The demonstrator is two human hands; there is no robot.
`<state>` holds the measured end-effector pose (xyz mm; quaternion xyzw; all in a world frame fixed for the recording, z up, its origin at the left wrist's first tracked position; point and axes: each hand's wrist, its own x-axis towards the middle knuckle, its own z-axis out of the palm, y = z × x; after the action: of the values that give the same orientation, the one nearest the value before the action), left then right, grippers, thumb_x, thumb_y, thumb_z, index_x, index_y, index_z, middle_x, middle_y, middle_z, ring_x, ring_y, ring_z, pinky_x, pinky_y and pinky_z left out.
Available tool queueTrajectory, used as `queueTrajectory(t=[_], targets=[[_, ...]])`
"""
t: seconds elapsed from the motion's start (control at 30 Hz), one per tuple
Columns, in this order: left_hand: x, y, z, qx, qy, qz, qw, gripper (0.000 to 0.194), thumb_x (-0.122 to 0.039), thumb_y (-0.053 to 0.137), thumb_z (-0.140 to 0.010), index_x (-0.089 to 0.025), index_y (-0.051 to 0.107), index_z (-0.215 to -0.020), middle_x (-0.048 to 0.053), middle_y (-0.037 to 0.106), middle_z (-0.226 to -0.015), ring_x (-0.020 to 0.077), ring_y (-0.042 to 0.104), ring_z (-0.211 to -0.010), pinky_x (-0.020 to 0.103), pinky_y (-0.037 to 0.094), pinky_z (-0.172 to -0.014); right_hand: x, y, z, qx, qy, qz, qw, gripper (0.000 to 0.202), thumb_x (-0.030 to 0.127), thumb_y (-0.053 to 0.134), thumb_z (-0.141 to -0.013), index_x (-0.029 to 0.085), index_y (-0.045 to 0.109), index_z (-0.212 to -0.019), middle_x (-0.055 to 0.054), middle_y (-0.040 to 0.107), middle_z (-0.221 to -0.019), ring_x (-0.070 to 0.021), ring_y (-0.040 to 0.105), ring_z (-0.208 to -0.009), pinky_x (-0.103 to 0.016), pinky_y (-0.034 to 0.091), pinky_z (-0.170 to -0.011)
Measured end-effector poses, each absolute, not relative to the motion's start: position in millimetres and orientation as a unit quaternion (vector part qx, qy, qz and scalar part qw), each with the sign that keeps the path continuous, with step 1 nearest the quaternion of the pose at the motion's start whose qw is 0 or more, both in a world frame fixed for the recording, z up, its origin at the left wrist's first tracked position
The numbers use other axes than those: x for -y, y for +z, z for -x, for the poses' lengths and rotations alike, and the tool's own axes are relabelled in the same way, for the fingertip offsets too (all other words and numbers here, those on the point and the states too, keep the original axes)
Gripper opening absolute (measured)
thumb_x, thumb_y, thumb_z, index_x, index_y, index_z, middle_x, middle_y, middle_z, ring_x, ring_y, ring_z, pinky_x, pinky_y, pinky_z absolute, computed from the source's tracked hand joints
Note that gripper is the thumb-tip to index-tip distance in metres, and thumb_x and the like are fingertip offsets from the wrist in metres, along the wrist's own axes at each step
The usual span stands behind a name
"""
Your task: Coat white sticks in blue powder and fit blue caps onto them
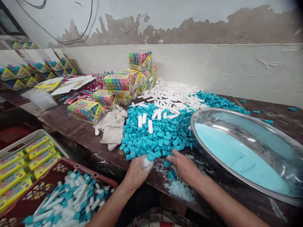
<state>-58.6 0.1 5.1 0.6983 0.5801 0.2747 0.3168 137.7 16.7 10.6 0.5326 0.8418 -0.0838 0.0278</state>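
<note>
My left hand point(139, 171) is closed around a white plastic tube point(147, 162) with a blue cap point(151, 156) on its upper end. My right hand point(183, 167) is at the front edge of a heap of loose blue caps point(158, 138), its fingers pinched on one blue cap point(167, 164). Just below those fingers, another blue cap point(171, 175) lies on the table beside spilled pale blue powder point(181, 190). A few white tubes point(150, 126) rest on top of the caps, with a larger pile of white tubes point(175, 91) behind.
To the right stands a wide metal basin point(251, 118) holding light blue powder. A beige cloth point(113, 126) and wrapped boxes point(86, 110) lie left of the caps. Low at the left, a red crate point(92, 173) holds capped tubes beside a white basket point(39, 132) of yellow boxes.
</note>
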Motion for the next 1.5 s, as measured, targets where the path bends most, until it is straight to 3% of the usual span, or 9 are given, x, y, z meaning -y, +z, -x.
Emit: queueTrajectory(t=[0.1, 0.3, 0.6, 0.73, 0.87, 1.23, 1.5], targets=[[1.1, 3.9, 55.5, -0.569, 0.269, -0.705, 0.327, 0.019, -0.029, 0.046, -0.079, -0.016, 0.054, -0.068, -0.001, 0.056, -0.065, 0.0122, 0.049, -0.061, 0.02, 0.035, -0.057, -12.4, 13.2, -140.6, -0.833, -0.114, -0.541, 0.005, 0.021, 0.015, 0.048, -0.077, 0.02, 0.057, -0.095, -0.007, 0.052, -0.098, -0.0178, 0.055, -0.076, -0.026, 0.037, -0.063], [0.0, 1.8, 34.7, -0.519, 0.258, -0.723, 0.376, 0.017, -0.029, 0.047, -0.079, -0.016, 0.058, -0.075, -0.001, 0.062, -0.074, 0.0129, 0.053, -0.068, 0.019, 0.037, -0.061, -8.7, 8.3, -144.6, -0.792, -0.23, -0.549, -0.135, 0.013, 0.013, 0.053, -0.072, 0.017, 0.057, -0.084, -0.004, 0.058, -0.083, -0.0167, 0.054, -0.079, -0.025, 0.04, -0.071], [-13.4, -2.5, 6.1, -0.517, 0.164, -0.778, 0.317, 0.02, -0.027, 0.044, -0.079, -0.017, 0.059, -0.069, 0.0, 0.061, -0.066, 0.0133, 0.053, -0.062, 0.02, 0.035, -0.055, -6.5, -2.2, -151.4, -0.785, -0.255, -0.539, -0.169, 0.012, 0.012, 0.054, -0.069, 0.016, 0.058, -0.079, -0.006, 0.06, -0.085, -0.0184, 0.054, -0.082, -0.028, 0.04, -0.074], [-15.0, 5.5, 8.8, -0.52, 0.203, -0.765, 0.32, 0.02, -0.032, 0.047, -0.079, -0.016, 0.058, -0.072, 0.0, 0.061, -0.069, 0.0131, 0.053, -0.064, 0.02, 0.035, -0.056, -6.1, 8.6, -161.6, -0.726, -0.326, -0.546, -0.262, 0.004, 0.019, 0.053, -0.073, 0.017, 0.054, -0.07, 0.001, 0.056, -0.066, -0.0139, 0.052, -0.065, -0.025, 0.04, -0.063], [-11.7, 5.8, 14.2, -0.527, 0.155, -0.771, 0.323, 0.022, -0.034, 0.05, -0.077, -0.016, 0.059, -0.068, 0.0, 0.06, -0.066, 0.0134, 0.053, -0.062, 0.02, 0.032, -0.052, 1.5, 21.3, -172.7, -0.585, -0.503, -0.524, -0.361, 0.022, 0.04, 0.055, -0.076, 0.019, 0.05, -0.079, 0.008, 0.044, -0.05, -0.0085, 0.042, -0.043, -0.021, 0.034, -0.045], [-2.8, 8.9, 8.7, -0.478, 0.068, -0.822, 0.301, 0.021, -0.036, 0.049, -0.076, -0.02, 0.063, -0.077, 0.002, 0.066, -0.072, 0.0153, 0.057, -0.062, 0.021, 0.034, -0.053, 9.4, 34.1, -167.7, -0.539, -0.631, -0.47, -0.302, 0.024, 0.036, 0.062, -0.068, 0.017, 0.046, -0.069, 0.006, 0.054, -0.052, -0.006, 0.044, -0.036, -0.018, 0.033, -0.036], [1.9, 11.7, 9.3, -0.469, 0.022, -0.849, 0.243, 0.019, -0.029, 0.048, -0.076, -0.02, 0.062, -0.081, 0.008, 0.067, -0.074, 0.0214, 0.061, -0.068, 0.025, 0.038, -0.056, 16.9, 31.9, -156.4, -0.55, -0.606, -0.498, -0.288, 0.02, 0.029, 0.061, -0.065, 0.018, 0.046, -0.059, 0.008, 0.044, -0.041, -0.0055, 0.038, -0.031, -0.017, 0.026, -0.033]])
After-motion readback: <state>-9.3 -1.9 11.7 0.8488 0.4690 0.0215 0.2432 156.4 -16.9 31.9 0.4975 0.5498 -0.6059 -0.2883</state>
